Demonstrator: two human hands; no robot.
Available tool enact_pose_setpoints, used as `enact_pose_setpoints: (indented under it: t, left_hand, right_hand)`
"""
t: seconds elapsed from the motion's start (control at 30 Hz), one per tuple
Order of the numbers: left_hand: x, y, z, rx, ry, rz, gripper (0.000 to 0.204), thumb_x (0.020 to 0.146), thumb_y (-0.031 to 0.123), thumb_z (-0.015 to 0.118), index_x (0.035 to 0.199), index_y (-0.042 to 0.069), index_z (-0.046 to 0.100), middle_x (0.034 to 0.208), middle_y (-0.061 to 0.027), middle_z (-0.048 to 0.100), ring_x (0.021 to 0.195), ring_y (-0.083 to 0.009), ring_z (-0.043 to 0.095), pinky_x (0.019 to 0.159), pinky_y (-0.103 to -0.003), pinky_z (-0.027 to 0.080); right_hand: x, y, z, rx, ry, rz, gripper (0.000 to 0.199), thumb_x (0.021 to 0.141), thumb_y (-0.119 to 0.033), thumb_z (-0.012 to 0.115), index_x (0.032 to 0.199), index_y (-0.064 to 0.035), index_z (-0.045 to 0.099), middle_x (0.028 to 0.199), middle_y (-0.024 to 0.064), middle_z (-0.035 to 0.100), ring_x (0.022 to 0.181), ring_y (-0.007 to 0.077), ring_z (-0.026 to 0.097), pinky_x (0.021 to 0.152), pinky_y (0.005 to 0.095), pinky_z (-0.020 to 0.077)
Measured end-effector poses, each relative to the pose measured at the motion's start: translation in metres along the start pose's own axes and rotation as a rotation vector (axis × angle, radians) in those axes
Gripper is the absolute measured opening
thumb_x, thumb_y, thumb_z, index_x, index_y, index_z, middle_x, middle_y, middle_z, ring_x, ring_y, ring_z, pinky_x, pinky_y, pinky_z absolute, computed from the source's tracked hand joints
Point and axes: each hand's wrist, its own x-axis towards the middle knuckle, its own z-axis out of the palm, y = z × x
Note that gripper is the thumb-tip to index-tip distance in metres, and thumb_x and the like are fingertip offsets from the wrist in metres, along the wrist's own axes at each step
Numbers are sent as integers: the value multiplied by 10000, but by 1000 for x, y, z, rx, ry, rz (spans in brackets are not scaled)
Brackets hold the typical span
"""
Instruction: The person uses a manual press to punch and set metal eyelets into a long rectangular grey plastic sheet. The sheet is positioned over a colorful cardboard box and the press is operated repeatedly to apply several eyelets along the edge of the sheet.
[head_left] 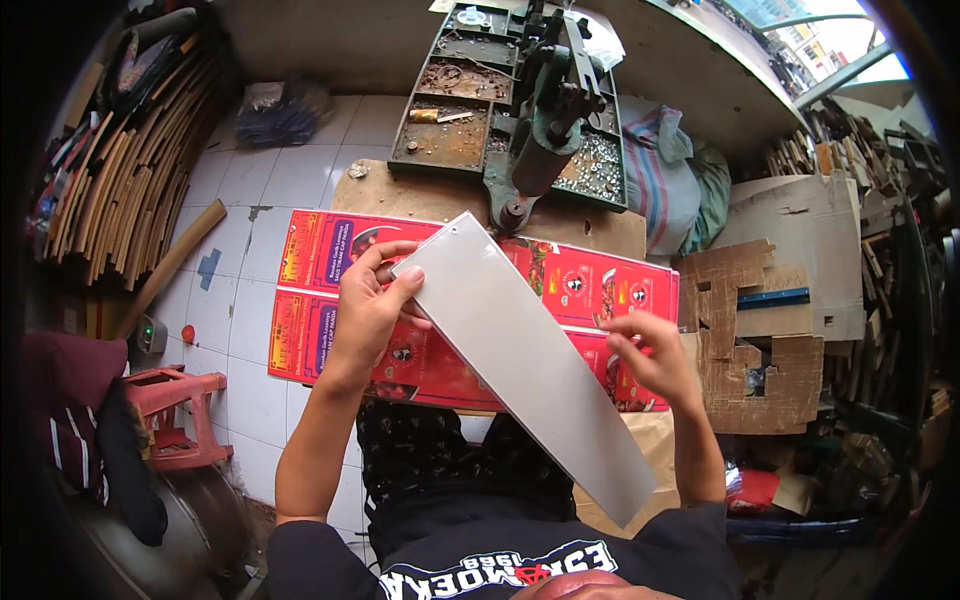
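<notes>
A long pale grey panel slants across the middle, from the press down toward my lap. Near its upper corner there is a small round hole or eyelet. My left hand grips the panel's upper left edge, thumb on top and fingers beneath. Beside the panel's right edge, my right hand is raised with thumb and fingers curled together in a pinch; whatever it may hold is too small to make out. Under the panel lie red printed sheets. Just beyond the panel's upper end stands a dark green hand press.
Divided trays with small metal parts flank the press on a wooden board. Stacked strips and a red plastic stool are at left. Cut cardboard and a striped sack lie at right.
</notes>
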Motion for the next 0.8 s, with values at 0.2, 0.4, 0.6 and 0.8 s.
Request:
enact_pose_setpoints:
  t: [0.2,0.4,0.6,0.8]
  left_hand:
    - [2,-13,3,-59,31,-3,359,931,66,607,1255,-52,507,930,-146,688,615,-131,682,498,-237,597]
    - [0,-12,2,-57,38,-7,369,926,68,614,1257,-55,506,931,-148,687,601,-133,679,485,-235,593]
    - [0,-11,1,-76,28,-21,364,929,76,615,1253,-53,509,916,-139,689,603,-130,681,485,-229,588]
    - [1,-10,-2,-97,18,-31,357,933,78,612,1250,-52,513,910,-129,687,589,-121,673,486,-222,583]
  right_hand:
    - [149,36,-16,-466,326,-81,128,843,-212,710,908,-115,763,846,77,704,731,236,685,667,369,521]
    - [224,44,-16,-693,325,-98,141,807,-248,689,877,-156,771,900,78,700,899,289,675,783,427,529]
    - [244,50,-9,-883,273,-54,142,784,-245,692,869,-160,770,899,81,700,897,290,675,787,428,530]
    - [228,28,-5,-805,385,-139,137,816,-231,696,889,-133,758,870,81,693,823,269,677,727,405,530]
